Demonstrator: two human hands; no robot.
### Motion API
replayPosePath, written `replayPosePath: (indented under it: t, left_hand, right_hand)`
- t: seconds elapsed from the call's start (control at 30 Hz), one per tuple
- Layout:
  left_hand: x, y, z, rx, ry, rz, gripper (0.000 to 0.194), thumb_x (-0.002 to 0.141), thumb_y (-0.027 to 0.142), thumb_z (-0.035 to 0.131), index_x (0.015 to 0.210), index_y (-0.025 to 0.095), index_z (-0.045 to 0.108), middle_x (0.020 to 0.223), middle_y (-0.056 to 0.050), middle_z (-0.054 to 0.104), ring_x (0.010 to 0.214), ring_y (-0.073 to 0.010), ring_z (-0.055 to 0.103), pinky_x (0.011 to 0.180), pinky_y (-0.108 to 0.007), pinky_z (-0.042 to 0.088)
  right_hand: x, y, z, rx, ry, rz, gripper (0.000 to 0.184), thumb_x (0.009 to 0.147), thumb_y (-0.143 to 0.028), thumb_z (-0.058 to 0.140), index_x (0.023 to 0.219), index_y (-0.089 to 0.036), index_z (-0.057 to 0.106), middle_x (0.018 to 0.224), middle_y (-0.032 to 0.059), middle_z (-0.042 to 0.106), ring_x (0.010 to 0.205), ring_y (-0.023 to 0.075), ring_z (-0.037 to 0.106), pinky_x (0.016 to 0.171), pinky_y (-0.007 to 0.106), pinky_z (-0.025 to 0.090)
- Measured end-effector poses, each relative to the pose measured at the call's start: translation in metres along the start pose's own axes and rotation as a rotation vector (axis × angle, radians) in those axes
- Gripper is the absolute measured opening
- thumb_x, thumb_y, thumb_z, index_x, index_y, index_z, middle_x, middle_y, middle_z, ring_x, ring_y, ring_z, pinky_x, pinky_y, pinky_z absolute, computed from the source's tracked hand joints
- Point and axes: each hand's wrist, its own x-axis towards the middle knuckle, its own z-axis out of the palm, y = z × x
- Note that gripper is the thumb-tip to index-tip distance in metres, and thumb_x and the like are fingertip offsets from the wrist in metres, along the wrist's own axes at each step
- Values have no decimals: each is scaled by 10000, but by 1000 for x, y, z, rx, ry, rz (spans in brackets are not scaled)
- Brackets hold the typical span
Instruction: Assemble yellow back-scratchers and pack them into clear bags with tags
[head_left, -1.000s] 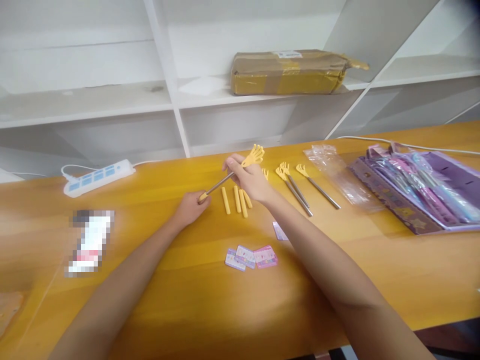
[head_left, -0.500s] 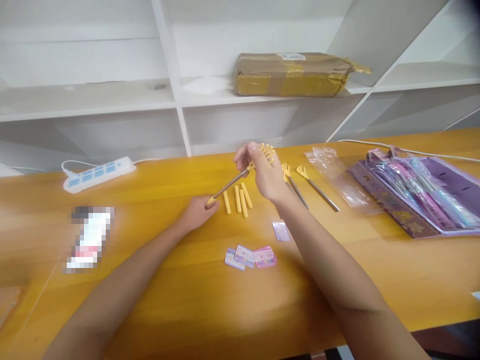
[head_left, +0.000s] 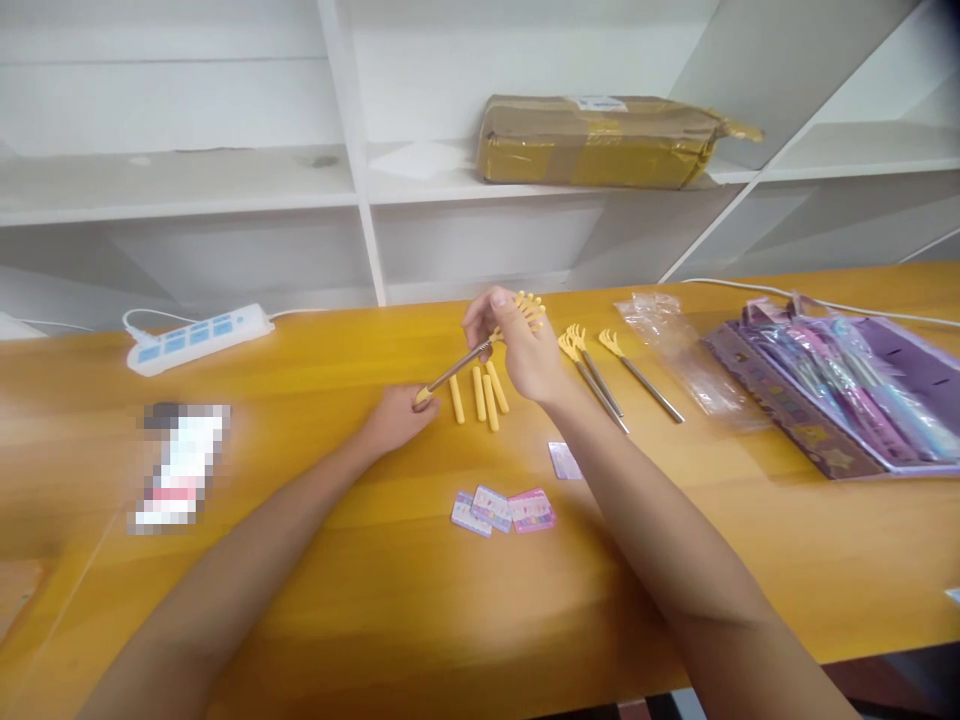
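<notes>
A back scratcher [head_left: 459,369] with a thin metal rod slants between my two hands above the table. Around its yellow lower end my left hand [head_left: 399,416] is closed. My right hand [head_left: 523,345] grips the other end, just below the yellow claw, whose prongs show past the thumb. Beneath the rod lie several loose yellow tubes [head_left: 480,393]. To the right of my right wrist, two back scratchers [head_left: 596,378] rest close together and a third back scratcher [head_left: 646,384] lies apart, claws pointing away from me.
Small printed cards [head_left: 493,510] lie in front of me, with another card [head_left: 564,460] beside my right forearm. An open purple box [head_left: 814,430] of wrapped items stands right, near clear plastic bags [head_left: 679,350]. Left are a power strip [head_left: 201,340] and a blurred-out object [head_left: 184,465]. A taped carton [head_left: 600,145] sits on the shelf.
The view has shifted slightly. Two of the back scratchers on the table show more fully beside my right wrist. Both hands keep their hold, with little movement.
</notes>
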Motion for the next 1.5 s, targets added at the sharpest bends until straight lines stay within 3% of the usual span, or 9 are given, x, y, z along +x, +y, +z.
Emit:
replayPosePath:
  t: [0.2,0.63,0.83,0.93,1.03,1.2,1.37,1.5]
  left_hand:
    - [1,-3,2,-9,22,-19,401,835,351,559,613,237,245,564,64,287,540,-106,257,543,-283,210]
    - [2,3,5,-19,60,-89,408,789,334,582,594,235,238,565,51,282,542,-101,249,529,-289,201]
    - [3,0,4,-19,69,-109,405,781,338,595,566,233,268,536,52,287,531,-101,258,533,-297,194]
    - [3,-1,3,-39,46,-89,404,790,348,589,574,232,267,549,54,283,535,-99,250,535,-294,191]
    - [0,3,6,-72,-6,-47,426,824,381,574,591,231,250,566,56,267,544,-99,240,538,-287,201]
    - [-10,16,18,-171,-105,-7,450,883,434,561,630,231,250,591,60,266,562,-103,244,545,-279,216]
    - [-11,14,20,-230,-144,-9,470,885,449,589,621,230,267,589,63,253,565,-104,240,553,-283,204]
    - [-9,11,18,-208,-156,-4,467,902,422,571,625,228,249,592,63,246,566,-103,232,554,-285,192]
  right_hand:
    - [-4,11,6,-19,-31,-1,600,1044,-712,401,831,-193,614,737,26,594,628,125,556,593,271,468]
    - [-11,26,19,-94,-154,50,723,988,-824,299,742,-207,585,742,47,595,670,162,568,679,323,466]
    - [-14,25,26,-36,-211,26,646,1044,-730,346,744,-204,570,774,35,602,696,159,585,716,321,470]
    - [-12,21,25,-122,-217,-2,626,1074,-682,317,773,-206,590,826,46,635,770,170,602,774,322,472]
    - [-10,10,25,-179,-190,-91,580,1084,-647,346,853,-203,638,887,58,660,874,186,625,855,328,476]
    - [-16,-5,31,-73,-53,-154,451,1097,-581,388,1031,-209,635,888,44,671,887,176,645,896,332,499]
    - [-21,-5,25,-291,-17,-198,337,1103,-505,423,1140,-232,617,885,39,693,815,168,631,814,313,491]
    - [-17,-2,14,-391,7,-261,256,1102,-388,442,1101,-225,639,862,33,693,803,172,644,806,310,485]
